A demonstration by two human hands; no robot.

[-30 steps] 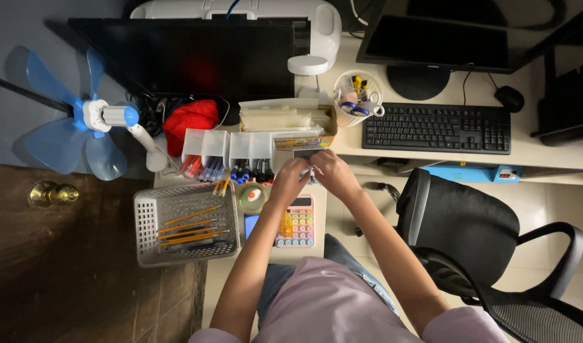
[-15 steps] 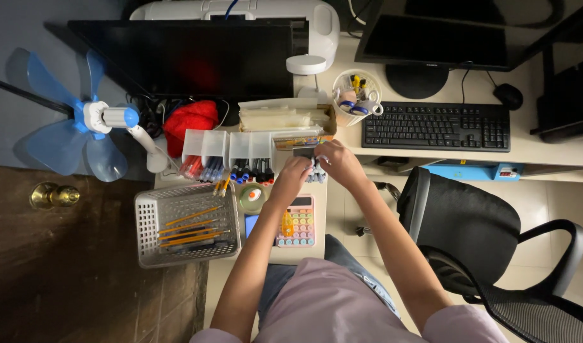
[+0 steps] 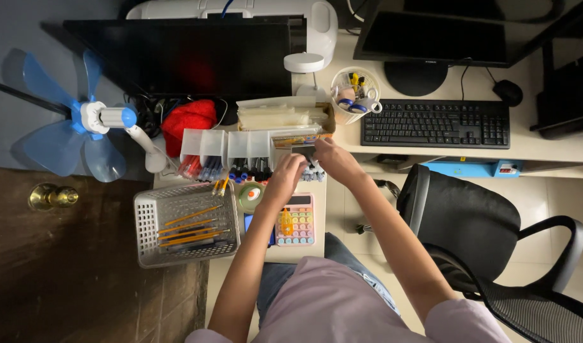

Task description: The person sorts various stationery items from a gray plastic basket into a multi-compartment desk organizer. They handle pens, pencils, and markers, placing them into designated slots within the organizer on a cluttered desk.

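dark wide screen [image 3: 177, 57] at back left | black monitor [image 3: 440, 38] back right, unlit | pastel calculator's small dark display [image 3: 298, 201] near front

Both hands at clear plastic pen organiser [image 3: 240, 147]
L hand [image 3: 285, 180] & R hand [image 3: 332, 159] meet over its right end; pink calculator [image 3: 296, 220] just below, grey wire basket [image 3: 186, 223] w/ pencils left.

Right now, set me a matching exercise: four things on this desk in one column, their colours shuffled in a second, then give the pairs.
Things:
1. fan
2. basket
3. keyboard
4. calculator

Colours:
A. black
B. pink with pastel keys
C. blue blades on a white body
D. pale grey mesh

Pairs: 1-C, 2-D, 3-A, 4-B
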